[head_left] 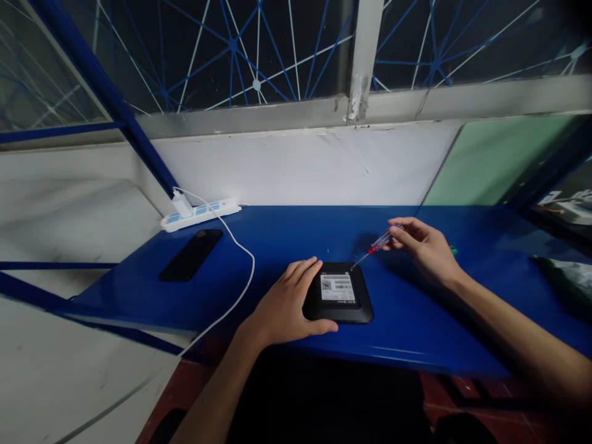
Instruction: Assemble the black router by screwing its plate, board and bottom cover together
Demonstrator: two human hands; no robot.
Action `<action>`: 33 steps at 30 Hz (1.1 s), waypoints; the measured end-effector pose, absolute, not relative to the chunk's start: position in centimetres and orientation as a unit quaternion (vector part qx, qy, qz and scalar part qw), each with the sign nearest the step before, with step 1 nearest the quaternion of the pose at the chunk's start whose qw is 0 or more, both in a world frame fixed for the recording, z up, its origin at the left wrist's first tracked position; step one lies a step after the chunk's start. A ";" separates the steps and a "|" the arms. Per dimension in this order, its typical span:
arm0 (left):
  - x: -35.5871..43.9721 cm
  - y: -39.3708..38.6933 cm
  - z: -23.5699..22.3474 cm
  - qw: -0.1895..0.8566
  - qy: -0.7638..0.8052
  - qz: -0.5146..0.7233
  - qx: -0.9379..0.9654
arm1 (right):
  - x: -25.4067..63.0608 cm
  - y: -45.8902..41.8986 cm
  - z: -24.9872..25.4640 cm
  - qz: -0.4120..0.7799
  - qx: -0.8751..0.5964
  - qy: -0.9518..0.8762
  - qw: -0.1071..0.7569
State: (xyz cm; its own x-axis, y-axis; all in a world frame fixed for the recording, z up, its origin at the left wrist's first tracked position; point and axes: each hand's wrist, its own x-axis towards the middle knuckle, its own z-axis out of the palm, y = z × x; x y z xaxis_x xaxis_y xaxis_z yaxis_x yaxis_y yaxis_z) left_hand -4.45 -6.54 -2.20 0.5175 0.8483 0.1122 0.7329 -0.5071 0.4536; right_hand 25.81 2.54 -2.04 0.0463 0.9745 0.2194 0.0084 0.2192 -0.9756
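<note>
A flat black square device (365, 305), with a white printed label on its upper face, lies on the blue table. My left hand (292, 302) holds it around the left side, thumb along the near edge and fingers at the far left corner. In my right hand (425, 246) is a screwdriver (380, 242) with a clear and red handle, gripped between thumb and fingers. Its thin shaft slants down to the left, and the tip meets the device near its far right corner. Two tiny slim pieces, perhaps screws, lie just behind the device.
A black phone (190, 255) lies on the table's left part. Behind it sits a white power strip (201, 213) with a plugged-in charger, whose white cable (250, 277) curves over the front edge. A dark green and whitish bag (567, 277) lies at the right.
</note>
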 end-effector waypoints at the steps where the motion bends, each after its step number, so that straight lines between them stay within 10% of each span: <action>1: -4.5 -6.5 -2.2 0.178 0.462 0.165 0.853 | 25.8 2.5 -2.0 0.426 -0.454 -0.544 0.563; 33: -4.4 -6.7 -2.1 0.169 0.472 0.157 0.851 | 25.8 2.4 -2.1 0.430 -0.447 -0.547 0.563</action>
